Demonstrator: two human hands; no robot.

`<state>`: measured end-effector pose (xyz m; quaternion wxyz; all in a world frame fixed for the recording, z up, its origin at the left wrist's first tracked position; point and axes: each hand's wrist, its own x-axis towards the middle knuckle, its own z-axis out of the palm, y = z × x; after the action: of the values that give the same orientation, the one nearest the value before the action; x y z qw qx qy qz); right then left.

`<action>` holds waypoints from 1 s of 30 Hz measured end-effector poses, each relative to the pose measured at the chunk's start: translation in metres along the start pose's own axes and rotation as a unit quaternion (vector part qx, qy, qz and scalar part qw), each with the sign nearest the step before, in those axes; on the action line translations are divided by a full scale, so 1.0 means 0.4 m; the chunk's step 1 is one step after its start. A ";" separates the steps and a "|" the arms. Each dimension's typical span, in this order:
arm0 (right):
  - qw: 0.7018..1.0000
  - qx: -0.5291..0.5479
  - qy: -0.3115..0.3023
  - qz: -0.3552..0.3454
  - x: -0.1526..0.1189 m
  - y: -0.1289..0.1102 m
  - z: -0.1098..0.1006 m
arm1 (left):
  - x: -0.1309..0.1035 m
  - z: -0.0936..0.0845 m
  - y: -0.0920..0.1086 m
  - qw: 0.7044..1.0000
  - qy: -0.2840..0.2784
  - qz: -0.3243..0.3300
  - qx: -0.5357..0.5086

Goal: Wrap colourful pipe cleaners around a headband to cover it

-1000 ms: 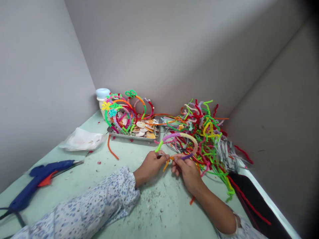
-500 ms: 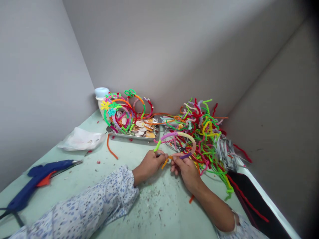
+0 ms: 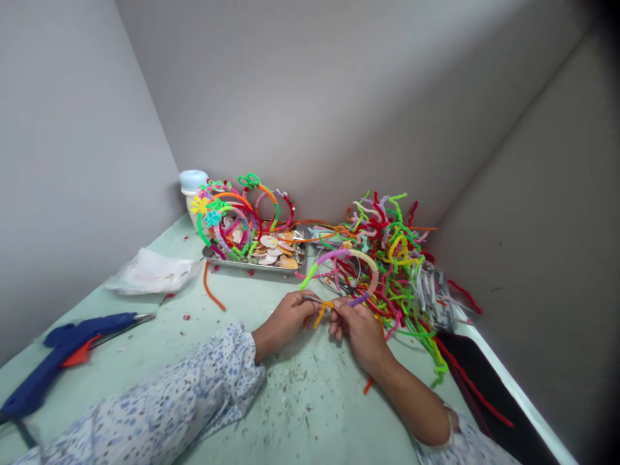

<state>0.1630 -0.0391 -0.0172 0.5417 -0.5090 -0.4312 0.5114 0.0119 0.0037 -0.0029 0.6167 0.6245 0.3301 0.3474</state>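
Both hands work on a headband (image 3: pixel 375 274) wrapped in bands of green, pink, cream and purple pipe cleaner, its arch pointing away from me. My left hand (image 3: pixel 293 316) pinches the bare grey end of the band. My right hand (image 3: pixel 357 323) grips it by the purple stretch, with the thumb and fingertips at an orange pipe cleaner (image 3: pixel 320 316). That orange piece is partly around the band between the two hands, and its loose end hangs down. The fingertips hide part of the wrap.
A metal tray (image 3: pixel 252 266) of shell-like pieces holds several decorated headbands (image 3: pixel 237 226). Tangled pipe cleaners (image 3: pixel 392 252) heap at the right beside bare grey bands (image 3: pixel 431 294). A blue glue gun (image 3: pixel 72 352), plastic bag (image 3: pixel 152 271) and blue-lidded bottle (image 3: pixel 192 184) stand or lie left.
The view has shifted slightly, so the scene sits a little further left. Both hands keep their grip, and more of the grey band end shows at the left fingertips.
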 end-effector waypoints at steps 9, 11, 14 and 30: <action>0.999 0.034 -0.013 0.015 0.005 0.005 -0.006 | 0.007 0.007 -0.025 1.000 0.011 0.012 0.008; 0.999 0.041 -0.010 0.015 0.004 0.000 -0.003 | 0.004 0.012 -0.017 1.000 0.024 0.006 -0.010; 0.999 0.044 -0.004 0.016 0.003 -0.006 0.000 | -0.001 0.015 -0.007 0.999 0.034 0.001 -0.031; 0.998 0.055 -0.007 0.024 0.006 -0.003 0.000 | -0.008 0.015 0.006 0.997 0.074 0.011 0.006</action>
<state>0.1634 -0.0368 -0.0163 0.5534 -0.4849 -0.3944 0.5505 0.0150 -0.0022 -0.0006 0.5828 0.6044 0.3702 0.3975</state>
